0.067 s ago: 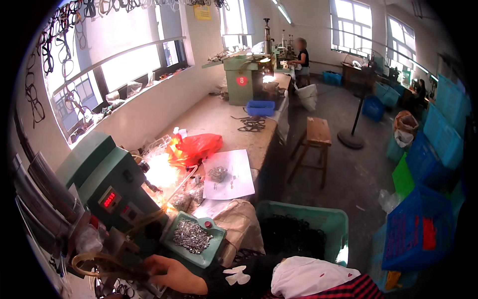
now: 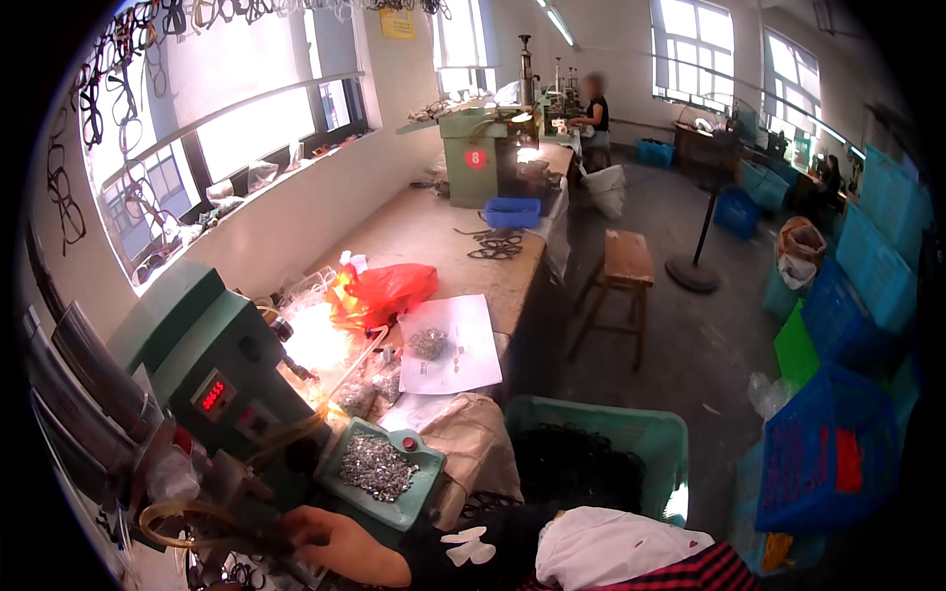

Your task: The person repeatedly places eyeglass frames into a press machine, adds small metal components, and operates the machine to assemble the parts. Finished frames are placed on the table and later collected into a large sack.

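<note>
Whole view slid very slightly left since the earlier frame; right hand (image 2: 345,547) unchanged in pose.

Right hand: lower left of the frame, black sleeve (image 2: 463,542) running in from the right. Fingers (image 2: 305,524) bent and close together, pointing left at dark parts of the green machine (image 2: 202,360); whether anything is gripped cannot be told, the tips being lost in shadow.

Tray (image 2: 432,465), green, tilted in view, bottom centre-left: just above and right of the fingers, with small silvery metal parts (image 2: 377,468) heaped in it.

Amber-brown curved strip (image 2: 163,540): lower left corner, left of the fingers.

Machine: left side, red-lit digital display on its face.

Bench (image 2: 394,222): centre, carrying a red plastic bag (image 2: 389,294) and a white paper sheet (image 2: 463,360), a clear bag of small pieces (image 2: 428,343) on the sheet.

Green crate (image 2: 675,433): lower centre-right, dark items inside.
</note>
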Action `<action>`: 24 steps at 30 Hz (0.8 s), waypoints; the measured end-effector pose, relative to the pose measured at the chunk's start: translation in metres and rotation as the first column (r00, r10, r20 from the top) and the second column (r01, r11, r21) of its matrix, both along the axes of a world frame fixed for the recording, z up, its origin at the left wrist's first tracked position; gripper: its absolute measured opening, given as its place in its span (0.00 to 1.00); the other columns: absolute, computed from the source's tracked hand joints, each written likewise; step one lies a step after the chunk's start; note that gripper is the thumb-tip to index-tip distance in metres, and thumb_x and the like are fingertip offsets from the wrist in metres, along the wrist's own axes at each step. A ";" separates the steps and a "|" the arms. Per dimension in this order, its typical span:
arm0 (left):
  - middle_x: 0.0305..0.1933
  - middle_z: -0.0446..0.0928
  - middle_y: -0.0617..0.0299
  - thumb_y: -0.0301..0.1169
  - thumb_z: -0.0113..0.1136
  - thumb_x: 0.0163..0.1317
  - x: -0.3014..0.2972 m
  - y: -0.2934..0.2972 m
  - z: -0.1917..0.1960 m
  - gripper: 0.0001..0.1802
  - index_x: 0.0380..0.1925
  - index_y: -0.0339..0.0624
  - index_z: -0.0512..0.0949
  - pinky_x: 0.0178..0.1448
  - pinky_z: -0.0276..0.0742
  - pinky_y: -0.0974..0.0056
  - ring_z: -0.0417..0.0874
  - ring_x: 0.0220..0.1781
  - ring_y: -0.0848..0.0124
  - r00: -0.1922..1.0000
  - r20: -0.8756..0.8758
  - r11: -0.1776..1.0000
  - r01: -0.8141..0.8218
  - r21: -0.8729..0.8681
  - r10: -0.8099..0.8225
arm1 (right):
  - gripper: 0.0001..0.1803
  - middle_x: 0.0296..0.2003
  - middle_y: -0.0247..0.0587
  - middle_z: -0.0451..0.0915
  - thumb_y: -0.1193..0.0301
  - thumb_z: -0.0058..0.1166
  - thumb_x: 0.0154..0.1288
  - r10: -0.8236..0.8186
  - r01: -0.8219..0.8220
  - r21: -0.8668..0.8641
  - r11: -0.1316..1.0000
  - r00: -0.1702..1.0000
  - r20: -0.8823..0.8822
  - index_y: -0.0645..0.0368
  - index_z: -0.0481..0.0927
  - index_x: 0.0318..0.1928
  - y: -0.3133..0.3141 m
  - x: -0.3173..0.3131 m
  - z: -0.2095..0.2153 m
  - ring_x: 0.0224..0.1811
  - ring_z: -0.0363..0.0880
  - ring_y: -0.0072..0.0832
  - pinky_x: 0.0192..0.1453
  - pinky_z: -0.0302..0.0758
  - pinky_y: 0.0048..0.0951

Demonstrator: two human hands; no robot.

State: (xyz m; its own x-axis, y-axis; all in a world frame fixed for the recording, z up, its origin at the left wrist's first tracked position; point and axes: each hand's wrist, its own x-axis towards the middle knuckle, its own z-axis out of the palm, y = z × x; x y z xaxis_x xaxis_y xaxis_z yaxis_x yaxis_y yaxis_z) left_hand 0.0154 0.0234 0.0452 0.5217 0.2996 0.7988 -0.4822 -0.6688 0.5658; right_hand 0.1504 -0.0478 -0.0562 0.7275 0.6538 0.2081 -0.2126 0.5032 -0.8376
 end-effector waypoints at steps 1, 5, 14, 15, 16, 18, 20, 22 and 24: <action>0.38 0.86 0.49 0.31 0.57 0.72 -0.001 0.002 0.000 0.09 0.41 0.39 0.83 0.49 0.80 0.52 0.84 0.40 0.60 0.999 0.019 0.997 0.029 -0.077 -0.027 | 0.28 0.48 0.43 0.81 0.77 0.59 0.64 -0.052 0.057 -0.042 0.997 0.991 0.120 0.62 0.71 0.64 -0.010 0.001 0.003 0.49 0.80 0.28 0.57 0.75 0.30; 0.19 0.75 0.54 0.45 0.39 0.78 -0.020 -0.010 -0.033 0.22 0.37 0.37 0.71 0.33 0.76 0.72 0.79 0.19 0.66 0.944 -0.261 0.780 -0.004 -0.625 -0.204 | 0.25 0.59 0.53 0.79 0.78 0.62 0.59 -0.093 0.248 -0.115 0.962 0.691 0.717 0.59 0.80 0.60 -0.059 0.025 0.015 0.63 0.79 0.45 0.67 0.74 0.43; 0.29 0.83 0.42 0.39 0.43 0.79 0.018 -0.020 -0.070 0.13 0.37 0.42 0.69 0.44 0.78 0.64 0.86 0.31 0.59 0.587 -0.124 0.146 -0.010 -0.989 -0.800 | 0.06 0.47 0.46 0.82 0.74 0.69 0.52 -0.047 0.826 -0.158 0.542 0.217 0.975 0.57 0.85 0.32 -0.080 0.107 -0.065 0.62 0.76 0.51 0.63 0.74 0.45; 0.29 0.83 0.43 0.39 0.43 0.79 0.016 -0.022 -0.073 0.13 0.37 0.43 0.69 0.43 0.79 0.65 0.86 0.32 0.59 0.612 -0.114 0.141 -0.004 -0.990 -0.783 | 0.07 0.46 0.46 0.82 0.74 0.69 0.52 -0.088 0.810 -0.165 0.563 0.257 0.962 0.57 0.85 0.32 -0.075 0.107 -0.060 0.59 0.77 0.50 0.61 0.74 0.45; 0.29 0.83 0.43 0.39 0.44 0.79 0.015 -0.024 -0.075 0.13 0.37 0.43 0.69 0.42 0.79 0.66 0.86 0.32 0.59 0.635 -0.100 0.132 0.003 -0.991 -0.766 | 0.07 0.44 0.46 0.82 0.74 0.69 0.52 -0.124 0.794 -0.174 0.583 0.298 0.947 0.57 0.85 0.32 -0.072 0.108 -0.050 0.57 0.78 0.49 0.60 0.75 0.44; 0.29 0.83 0.43 0.39 0.44 0.79 0.015 -0.027 -0.077 0.13 0.38 0.43 0.69 0.41 0.78 0.68 0.86 0.33 0.59 0.640 -0.079 0.114 0.014 -0.993 -0.764 | 0.07 0.42 0.45 0.82 0.74 0.69 0.51 -0.147 0.740 -0.267 0.617 0.442 0.885 0.58 0.86 0.32 -0.072 0.113 -0.048 0.51 0.79 0.47 0.55 0.75 0.43; 0.30 0.83 0.44 0.40 0.44 0.79 0.018 -0.030 -0.079 0.13 0.38 0.43 0.69 0.38 0.76 0.70 0.86 0.32 0.61 0.649 -0.078 0.124 0.025 -0.992 -0.757 | 0.06 0.42 0.44 0.83 0.75 0.69 0.51 -0.150 0.790 -0.221 0.572 0.366 0.918 0.57 0.86 0.32 -0.080 0.114 -0.058 0.50 0.79 0.47 0.55 0.76 0.43; 0.31 0.83 0.45 0.42 0.44 0.79 0.033 -0.035 -0.076 0.14 0.39 0.44 0.69 0.29 0.71 0.71 0.82 0.29 0.67 0.578 -0.104 0.130 0.005 -0.991 -0.810 | 0.07 0.43 0.45 0.83 0.75 0.69 0.50 -0.164 0.827 -0.146 0.542 0.275 0.948 0.55 0.88 0.33 -0.093 0.116 -0.062 0.49 0.80 0.47 0.55 0.76 0.44; 0.33 0.85 0.46 0.43 0.43 0.80 0.034 -0.032 -0.067 0.14 0.40 0.46 0.69 0.25 0.71 0.70 0.83 0.30 0.67 0.566 -0.183 0.196 -0.038 -0.980 -0.804 | 0.05 0.44 0.46 0.83 0.74 0.67 0.50 -0.122 0.806 -0.012 0.591 0.105 0.987 0.56 0.86 0.31 -0.092 0.118 -0.053 0.50 0.81 0.48 0.55 0.77 0.45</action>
